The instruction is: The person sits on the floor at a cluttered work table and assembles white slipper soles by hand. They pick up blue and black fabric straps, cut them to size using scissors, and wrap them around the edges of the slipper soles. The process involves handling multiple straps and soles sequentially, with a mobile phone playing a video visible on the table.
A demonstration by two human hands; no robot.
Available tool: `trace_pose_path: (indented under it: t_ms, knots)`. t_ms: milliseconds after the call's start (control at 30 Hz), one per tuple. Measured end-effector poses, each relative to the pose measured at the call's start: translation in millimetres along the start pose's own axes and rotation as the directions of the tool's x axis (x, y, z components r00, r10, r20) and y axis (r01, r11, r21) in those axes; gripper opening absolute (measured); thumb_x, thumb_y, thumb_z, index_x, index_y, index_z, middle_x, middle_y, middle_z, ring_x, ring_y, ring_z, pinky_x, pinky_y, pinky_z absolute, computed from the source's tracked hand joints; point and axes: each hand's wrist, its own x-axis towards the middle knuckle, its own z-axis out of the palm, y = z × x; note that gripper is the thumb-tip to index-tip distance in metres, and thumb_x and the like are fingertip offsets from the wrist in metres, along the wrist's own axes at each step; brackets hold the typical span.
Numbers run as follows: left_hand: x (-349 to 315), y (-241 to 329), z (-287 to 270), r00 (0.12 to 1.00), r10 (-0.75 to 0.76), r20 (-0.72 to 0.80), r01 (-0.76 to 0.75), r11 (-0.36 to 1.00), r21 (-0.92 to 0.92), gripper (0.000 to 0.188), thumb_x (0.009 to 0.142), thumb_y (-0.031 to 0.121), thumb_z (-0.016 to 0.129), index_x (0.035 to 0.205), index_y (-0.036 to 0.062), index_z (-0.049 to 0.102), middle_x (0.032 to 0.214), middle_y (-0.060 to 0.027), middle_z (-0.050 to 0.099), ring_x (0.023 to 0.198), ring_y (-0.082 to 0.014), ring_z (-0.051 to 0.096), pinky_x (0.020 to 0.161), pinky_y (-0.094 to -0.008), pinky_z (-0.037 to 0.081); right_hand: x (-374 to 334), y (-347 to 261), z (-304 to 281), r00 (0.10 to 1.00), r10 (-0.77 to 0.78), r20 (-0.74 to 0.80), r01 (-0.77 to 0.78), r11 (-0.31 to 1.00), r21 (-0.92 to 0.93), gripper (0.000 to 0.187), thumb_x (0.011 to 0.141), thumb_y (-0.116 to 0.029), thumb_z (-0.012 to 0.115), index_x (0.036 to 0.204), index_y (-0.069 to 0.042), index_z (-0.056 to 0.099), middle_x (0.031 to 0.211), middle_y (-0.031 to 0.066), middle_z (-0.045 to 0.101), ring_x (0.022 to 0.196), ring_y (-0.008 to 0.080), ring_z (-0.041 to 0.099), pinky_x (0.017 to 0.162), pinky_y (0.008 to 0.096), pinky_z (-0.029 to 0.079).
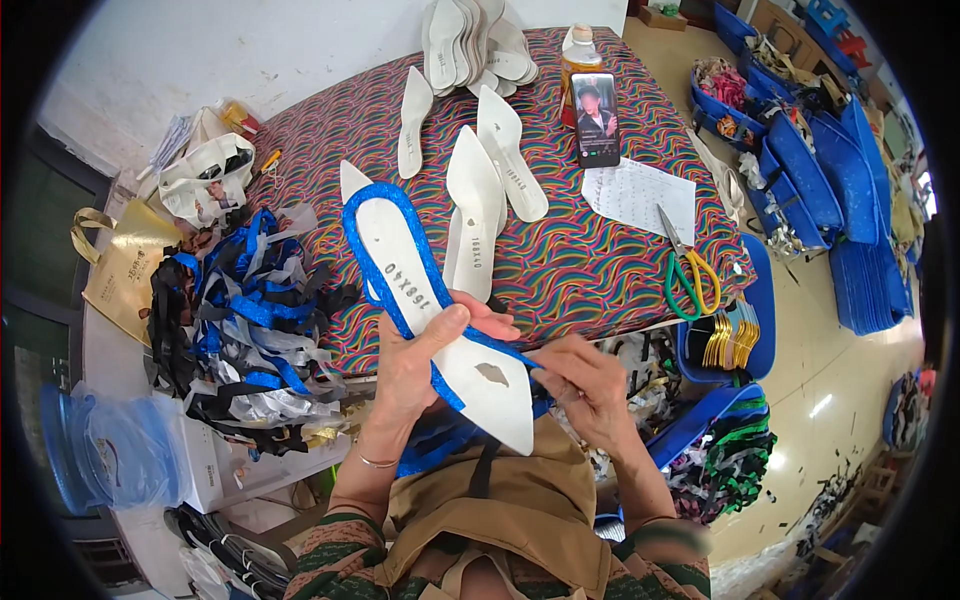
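Note:
A white pointed shoe insole [405,262] is gripped by my left hand [412,362], thumb across its waist, above the table's near edge. Glittery blue strip [385,190] runs around its rounded heel and along both sides. At the pointed end the white edge is bare, and a grey patch marks the surface there. My right hand [585,385] pinches the strip's free stretch to the right of the insole. More white insoles [473,210] lie on the table just beyond, some overlapping.
Stacked insoles [455,45] stand at the back of the patterned table [310,120]. A phone [597,120] leans on a bottle [583,55], near paper [630,195] and scissors [685,265]. Tangled strips [250,310] lie left. Blue bins [800,180] fill the right side.

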Motion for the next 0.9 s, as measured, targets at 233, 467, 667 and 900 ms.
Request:
trace_pose_path:
  t_ms: [233,467,667,900]
  knots:
    - [11.8,0.8,-7.1,0.995,-0.088,-0.043,0.084,0.993,-0.078,0.015,0.094,0.009,0.056,0.097,-0.0044,0.06,0.077,-0.0199,0.067,0.076,-0.0347,0.07,0.072,-0.049,0.058,-3.5,-13.5,-35.2,0.767,0.468,0.439,-0.599,0.766,0.232,0.007,0.089,-0.006,0.064,0.089,0.0,0.068,0.066,-0.0001,0.062,0.066,0.0018,0.052,0.054,0.0217,0.038]
    - [30.9,34.4,-44.0,0.962,0.098,-0.256,-0.08,0.994,0.081,0.019,0.098,0.022,0.054,0.094,0.0034,0.058,0.074,-0.011,0.063,0.075,-0.0303,0.068,0.069,-0.0428,0.056,-7.2,0.3,-149.4,0.698,0.567,0.436,-0.62,0.784,-0.026,0.014,0.078,-0.005,0.076,0.088,0.003,0.07,0.068,0.0021,0.066,0.062,0.0032,0.053,0.055,0.023,0.042]
    - [28.1,37.1,-96.7,0.901,0.033,-0.433,-0.094,0.988,-0.119,0.018,0.098,0.022,0.055,0.096,0.0045,0.059,0.078,-0.0092,0.065,0.079,-0.0285,0.069,0.073,-0.041,0.056,2.3,19.8,-242.4,0.869,0.471,-0.152,-0.468,0.882,0.06,0.009,0.069,0.004,0.074,0.074,0.002,0.067,0.065,0.0051,0.064,0.054,0.011,0.058,0.05,0.0241,0.044]
    - [29.5,-3.5,-92.5,0.866,-0.104,-0.489,-0.018,0.971,-0.237,0.019,0.097,0.023,0.057,0.098,0.0044,0.059,0.083,-0.0095,0.067,0.085,-0.0294,0.068,0.08,-0.0434,0.055,131.3,34.5,-256.3,0.901,0.175,-0.396,-0.342,0.848,-0.405,0.01,0.085,-0.011,0.066,0.08,-0.002,0.066,0.069,-0.0025,0.06,0.065,0.0032,0.048,0.06,0.0209,0.036]
